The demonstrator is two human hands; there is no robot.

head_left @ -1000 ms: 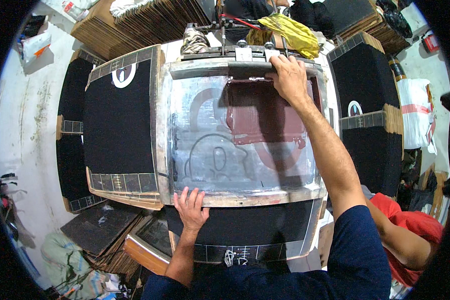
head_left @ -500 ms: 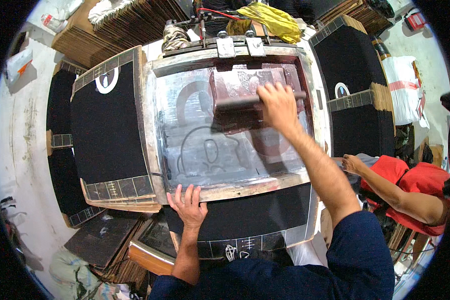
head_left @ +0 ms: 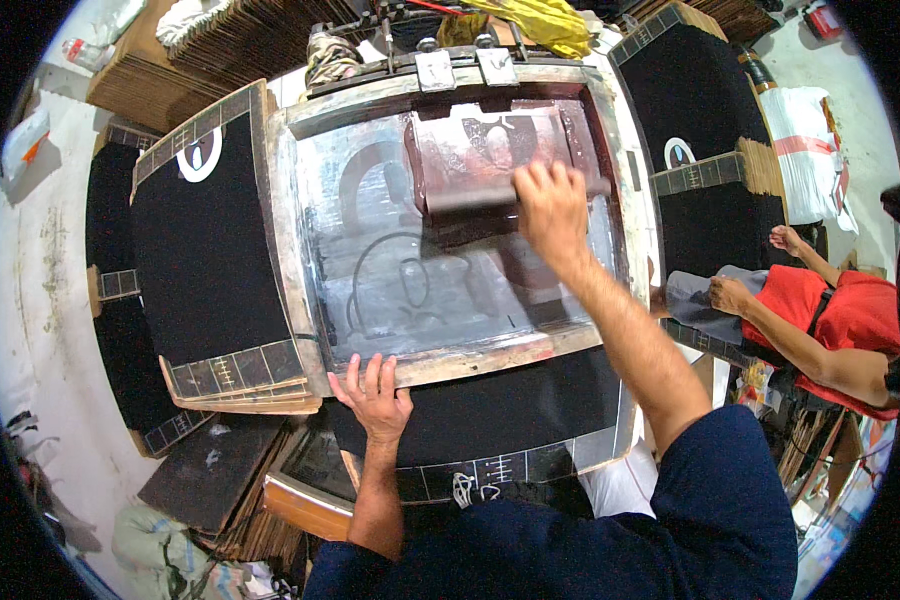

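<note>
My right hand (head_left: 552,215) is wrapped round a long, dark squeegee (head_left: 460,200), lying across dark maroon ink (head_left: 575,150) on the upper right part of a screen. The screen's pale mesh (head_left: 330,250) shows faint rounded drawings, and two metal clamps (head_left: 435,70) grip the back of its worn frame (head_left: 285,220). My left hand (head_left: 370,390) has its fingers spread on the frame's front edge. A black fabric panel (head_left: 480,410) on a board shows below the screen. My right hand is slightly blurred.
Black panels on boards flank the screen at left (head_left: 210,260) and right (head_left: 710,230). Behind are stacked boards (head_left: 150,75) and a yellow cloth (head_left: 540,30). At the right, a co-worker's arms (head_left: 810,350) cross red cloth (head_left: 860,310). A white wrapped bundle (head_left: 810,150) stands there too.
My right hand has come from the screen's back edge toward the middle with the squeegee. My left hand stays at the front edge. The co-worker's hands have come into view.
</note>
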